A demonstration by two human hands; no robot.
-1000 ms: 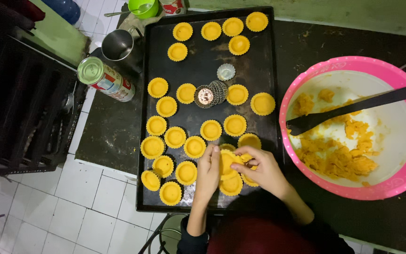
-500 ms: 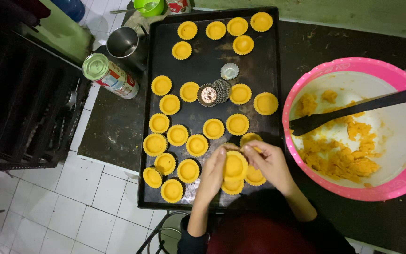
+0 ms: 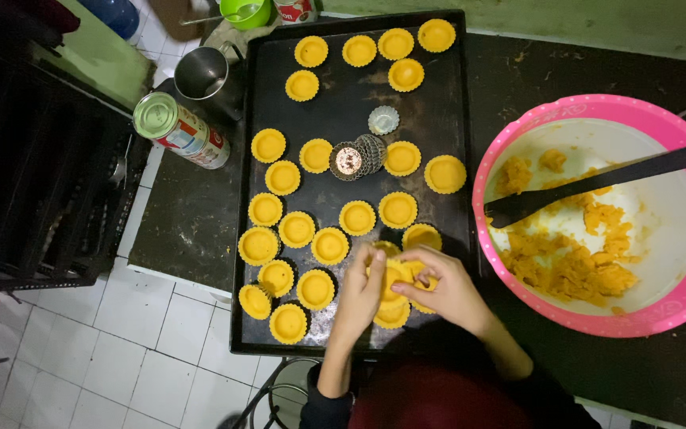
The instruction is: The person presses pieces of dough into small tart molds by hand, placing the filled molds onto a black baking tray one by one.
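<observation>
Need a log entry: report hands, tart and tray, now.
Left hand and right hand both pinch one yellow tart shell, fingers closed on it. Over black tray, near edge. Filled shells crowd close around; nothing blocking.

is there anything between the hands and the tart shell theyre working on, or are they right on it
Nothing visible stands between them. The left hand and the right hand both close directly around the yellow tart shell, fingers touching it, above the near end of the black tray. Other filled shells sit close around it.

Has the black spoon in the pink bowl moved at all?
No. The spoon lies across the bowl's rim as before, scoop end toward the tray.
</observation>
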